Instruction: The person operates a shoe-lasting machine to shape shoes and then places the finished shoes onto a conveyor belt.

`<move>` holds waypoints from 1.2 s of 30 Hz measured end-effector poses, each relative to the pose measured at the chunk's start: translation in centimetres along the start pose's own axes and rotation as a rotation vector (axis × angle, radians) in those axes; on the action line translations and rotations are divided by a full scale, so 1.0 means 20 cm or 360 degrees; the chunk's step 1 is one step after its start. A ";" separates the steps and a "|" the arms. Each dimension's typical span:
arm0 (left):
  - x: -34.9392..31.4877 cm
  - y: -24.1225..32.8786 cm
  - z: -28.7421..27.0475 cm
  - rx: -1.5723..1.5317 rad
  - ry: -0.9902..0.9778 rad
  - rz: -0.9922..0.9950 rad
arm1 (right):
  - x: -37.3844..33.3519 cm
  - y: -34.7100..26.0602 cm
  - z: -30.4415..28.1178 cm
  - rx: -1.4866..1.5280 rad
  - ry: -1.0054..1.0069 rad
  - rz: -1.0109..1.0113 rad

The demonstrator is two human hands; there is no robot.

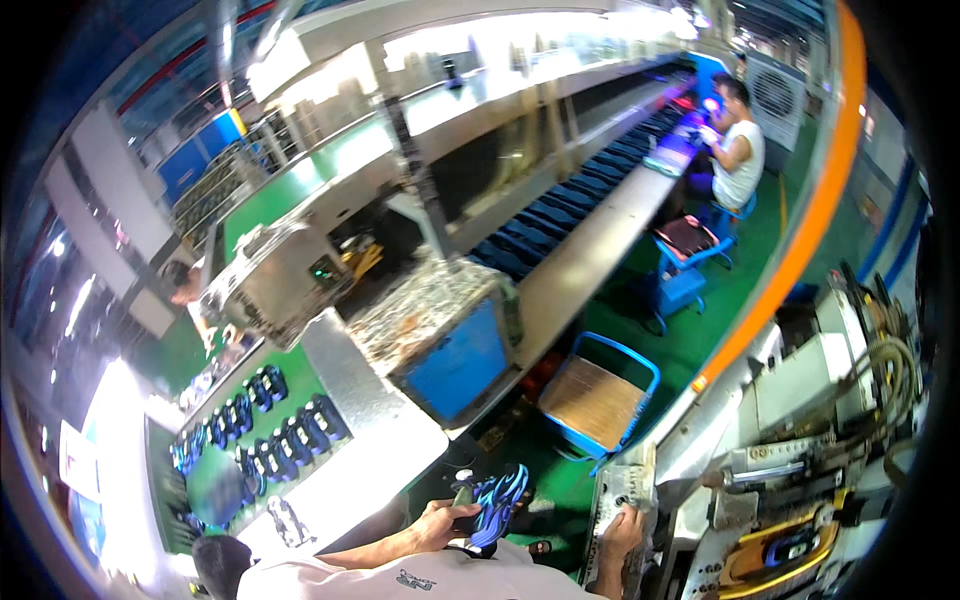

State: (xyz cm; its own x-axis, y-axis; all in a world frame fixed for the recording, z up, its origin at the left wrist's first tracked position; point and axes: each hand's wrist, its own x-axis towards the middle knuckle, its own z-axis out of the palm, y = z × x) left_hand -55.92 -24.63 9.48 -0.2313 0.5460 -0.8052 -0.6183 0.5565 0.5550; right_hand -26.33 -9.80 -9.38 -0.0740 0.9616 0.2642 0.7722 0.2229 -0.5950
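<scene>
My left hand [440, 525] is closed on a blue and black sports shoe [500, 503], held in front of my light shirt. Its fingers pinch the shoe near a pale green part at the opening. My right hand [622, 532] is curled at a grey metal panel [606, 500] of the machine on my right, close to a small dark knob. What its fingers hold, if anything, is hidden.
Rows of dark blue shoes [290, 445] stand on a green-topped table at left. A conveyor [560, 210] runs away past a blue box [455, 365]. A blue-framed stool [595, 400] is ahead; a worker [738, 155] sits farther off. Machinery [790, 450] crowds the right.
</scene>
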 end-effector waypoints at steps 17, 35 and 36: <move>0.87 0.59 -2.38 -0.1103 0.1139 0.0755 | -0.30 -0.36 0.60 -0.0075 -0.1049 -0.0433; 1.19 0.51 -2.70 0.0034 0.1113 0.1271 | -0.55 -0.71 0.67 -0.0250 -0.1132 -0.0554; 1.10 0.37 -2.50 0.0028 0.0848 0.1172 | -0.62 -0.64 0.66 -0.0208 -0.1062 -0.0637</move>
State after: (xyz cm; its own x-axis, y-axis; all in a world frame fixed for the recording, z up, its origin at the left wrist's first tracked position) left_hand -103.16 -39.66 -14.57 -0.8828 0.4079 -0.2330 -0.1659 0.1934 0.9670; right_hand -43.73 -22.37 -15.08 -0.6932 0.7143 -0.0963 0.6716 0.5918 -0.4458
